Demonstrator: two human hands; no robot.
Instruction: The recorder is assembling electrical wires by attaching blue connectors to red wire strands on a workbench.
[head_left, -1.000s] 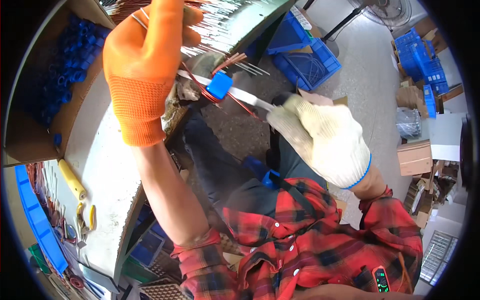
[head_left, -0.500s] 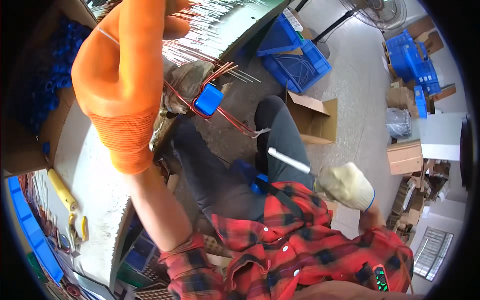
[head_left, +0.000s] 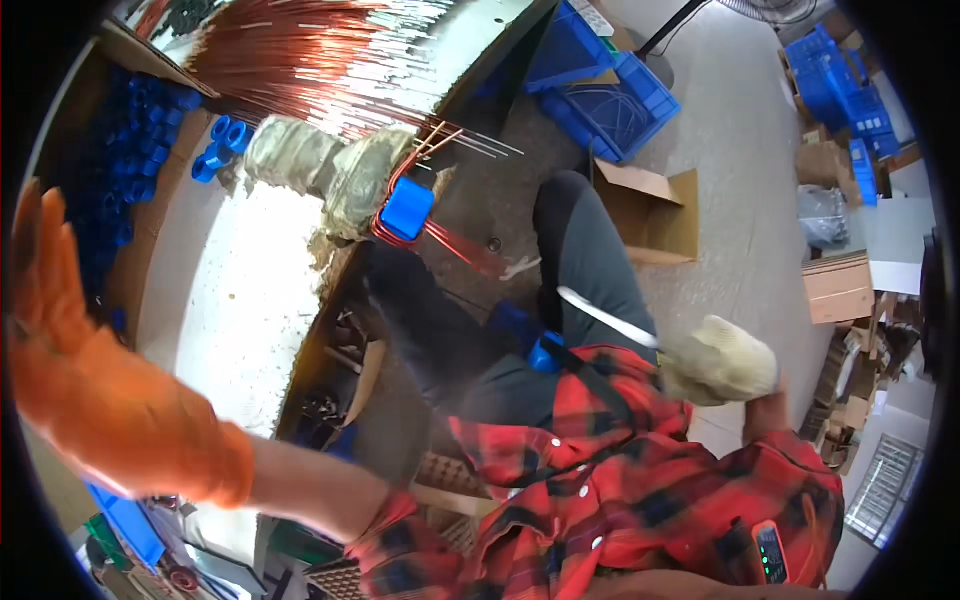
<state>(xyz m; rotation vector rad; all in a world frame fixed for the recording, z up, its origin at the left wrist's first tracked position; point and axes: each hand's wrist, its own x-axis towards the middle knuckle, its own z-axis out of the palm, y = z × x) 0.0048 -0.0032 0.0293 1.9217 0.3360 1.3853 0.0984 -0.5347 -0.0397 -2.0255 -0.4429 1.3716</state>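
My left hand (head_left: pixel 120 390), in an orange glove, is at the far left with its fingers stretched out and nothing in it. On the bench's edge sits a worn, pale wrapped fixture (head_left: pixel 350 185). At its near end is a blue plastic block (head_left: pixel 408 208) with reddish copper wire (head_left: pixel 392 232) looped around it. The wire ends stick out on both sides, some toward my knees. My right hand (head_left: pixel 722 365), in a cream knit glove, is closed on a slim white stick (head_left: pixel 605 315) beside my thigh. The fingers' exact grip is partly hidden.
A bundle of straight copper wires (head_left: pixel 290 60) lies on the white bench (head_left: pixel 245 300). Small blue tubular pieces (head_left: pixel 222 150) lie by the fixture, with more in a cardboard box (head_left: pixel 150 225). Blue crates (head_left: pixel 625 110) and an open carton (head_left: pixel 680 220) stand on the floor.
My left hand has swung from above the bench near the fixture to the far left, its fingers now straightened. The wire bundle has come into view. My right hand still holds the stick.
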